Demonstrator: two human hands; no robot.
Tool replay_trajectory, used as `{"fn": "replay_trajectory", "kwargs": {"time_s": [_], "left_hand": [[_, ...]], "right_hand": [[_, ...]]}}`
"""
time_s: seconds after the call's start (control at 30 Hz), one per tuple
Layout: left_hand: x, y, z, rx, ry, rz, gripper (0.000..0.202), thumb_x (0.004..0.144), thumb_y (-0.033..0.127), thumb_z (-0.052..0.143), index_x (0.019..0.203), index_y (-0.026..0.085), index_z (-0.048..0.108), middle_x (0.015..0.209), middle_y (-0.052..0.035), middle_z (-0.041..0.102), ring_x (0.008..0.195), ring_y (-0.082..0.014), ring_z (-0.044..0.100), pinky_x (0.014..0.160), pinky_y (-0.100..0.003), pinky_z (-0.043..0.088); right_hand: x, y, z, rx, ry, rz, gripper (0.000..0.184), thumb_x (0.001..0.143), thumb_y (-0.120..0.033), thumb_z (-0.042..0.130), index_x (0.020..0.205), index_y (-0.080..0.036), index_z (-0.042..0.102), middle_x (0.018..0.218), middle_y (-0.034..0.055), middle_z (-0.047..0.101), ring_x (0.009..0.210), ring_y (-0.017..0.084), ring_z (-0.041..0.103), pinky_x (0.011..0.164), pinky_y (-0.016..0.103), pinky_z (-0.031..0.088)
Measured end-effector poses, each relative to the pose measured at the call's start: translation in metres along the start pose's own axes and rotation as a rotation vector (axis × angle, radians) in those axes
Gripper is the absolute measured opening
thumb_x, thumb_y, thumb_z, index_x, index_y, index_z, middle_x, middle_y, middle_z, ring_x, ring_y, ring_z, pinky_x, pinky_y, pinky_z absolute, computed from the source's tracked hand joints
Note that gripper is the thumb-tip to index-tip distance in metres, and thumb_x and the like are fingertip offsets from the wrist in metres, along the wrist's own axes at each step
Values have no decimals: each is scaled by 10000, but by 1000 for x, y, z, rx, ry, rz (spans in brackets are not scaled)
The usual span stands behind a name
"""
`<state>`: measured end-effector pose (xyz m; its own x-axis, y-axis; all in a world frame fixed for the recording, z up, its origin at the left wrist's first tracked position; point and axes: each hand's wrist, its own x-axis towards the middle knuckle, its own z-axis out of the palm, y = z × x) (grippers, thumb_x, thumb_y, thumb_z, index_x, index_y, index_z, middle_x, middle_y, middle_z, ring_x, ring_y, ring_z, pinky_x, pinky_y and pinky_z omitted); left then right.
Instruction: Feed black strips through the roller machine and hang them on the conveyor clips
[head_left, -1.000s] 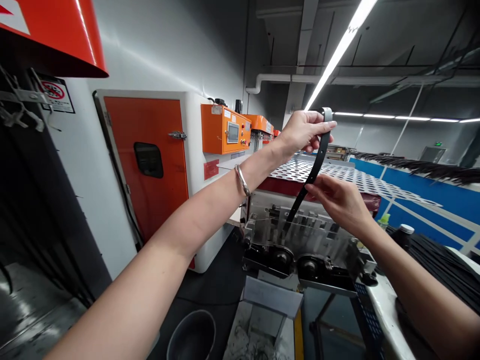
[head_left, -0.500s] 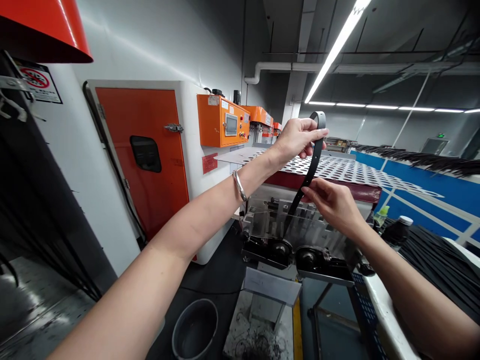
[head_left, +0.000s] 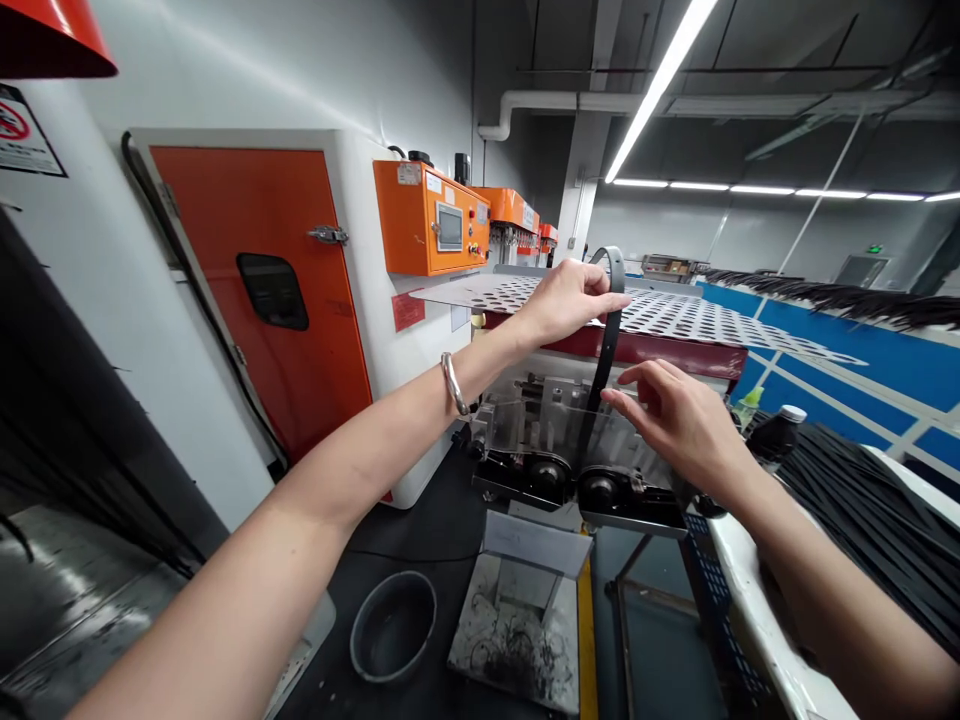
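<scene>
Pinching the top of the black strap (head_left: 611,345) in the left hand (head_left: 568,303), fingers closed firmly on it, and just now drawing the right hand (head_left: 679,425) off, fingers spreading wide, close beside the strap but no longer touching. Leaving the strap's whole weight hanging from the left hand, running down past the edge of the perforated metal sheet (head_left: 675,315), tail dangling behind the clear guard (head_left: 540,420), right above the black rollers (head_left: 551,478).
</scene>
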<state>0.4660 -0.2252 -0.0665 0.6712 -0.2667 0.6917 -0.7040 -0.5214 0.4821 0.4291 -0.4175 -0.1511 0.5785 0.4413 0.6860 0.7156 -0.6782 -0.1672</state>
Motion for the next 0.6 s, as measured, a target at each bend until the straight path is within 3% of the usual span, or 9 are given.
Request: {"fn": "replay_trajectory", "kwargs": {"time_s": [0.07, 0.17, 0.23, 0.3, 0.37, 0.47, 0.53, 0.6], "left_hand": [[-8, -5, 5, 140, 10, -20, 323, 787, 342, 671, 552, 174, 525, 566, 33, 513, 558, -92, 451, 580, -284, 327], [-29, -7, 12, 320, 65, -59, 292, 818, 404, 631, 635, 175, 627, 636, -1, 632, 607, -122, 516, 618, -298, 343], [-54, -4, 14, 357, 142, -47, 268, 860, 403, 589, 735, 178, 665, 753, -21, 690, 662, -131, 546, 647, -297, 362], [-89, 0, 15, 306, 210, -51, 241, 904, 381, 541, 835, 190, 670, 835, -17, 698, 688, -125, 546, 661, -285, 378], [-135, 4, 21, 220, 256, -124, 216, 927, 363, 514, 895, 213, 665, 836, -1, 681, 668, -118, 523, 660, -275, 388], [-213, 7, 40, 104, 246, -366, 190, 931, 355, 514, 967, 252, 669, 822, 13, 656, 648, -124, 501, 666, -277, 403], [-262, 7, 59, 20, 177, -569, 209, 929, 382, 512, 979, 265, 678, 793, 16, 635, 661, -134, 519, 672, -279, 409], [-302, 6, 78, -82, 130, -766, 250, 934, 421, 489, 961, 264, 681, 787, 16, 627, 687, -142, 547, 669, -274, 411]], "right_hand": [[-22, -5, -5, 102, -31, 66, 290, 927, -493, 558, 892, -208, 602, 669, -12, 553, 541, 135, 463, 548, 271, 329], [-66, -9, 5, 328, -293, 144, 350, 955, -509, 489, 775, -221, 572, 615, -10, 538, 525, 141, 449, 499, 265, 302], [-101, -3, 28, 377, -501, 184, 418, 960, -527, 457, 692, -222, 556, 586, -7, 528, 523, 148, 451, 499, 272, 284], [-135, 8, 64, 378, -622, 251, 448, 944, -542, 469, 642, -222, 556, 558, -6, 534, 527, 161, 474, 521, 282, 292], [-162, 22, 106, 456, -605, 390, 383, 897, -544, 535, 705, -222, 615, 632, 16, 622, 605, 201, 567, 569, 296, 365], [-184, 38, 162, 664, -440, 639, 400, 812, -542, 620, 1015, -200, 666, 1033, 110, 711, 951, 299, 658, 760, 348, 486], [-187, 43, 187, 721, -392, 718, 481, 791, -543, 624, 1114, -187, 637, 1217, 149, 654, 1127, 334, 609, 858, 376, 492], [-185, 45, 202, 712, -399, 736, 448, 787, -524, 612, 1087, -192, 638, 1263, 154, 628, 1203, 353, 563, 911, 400, 472]]}}
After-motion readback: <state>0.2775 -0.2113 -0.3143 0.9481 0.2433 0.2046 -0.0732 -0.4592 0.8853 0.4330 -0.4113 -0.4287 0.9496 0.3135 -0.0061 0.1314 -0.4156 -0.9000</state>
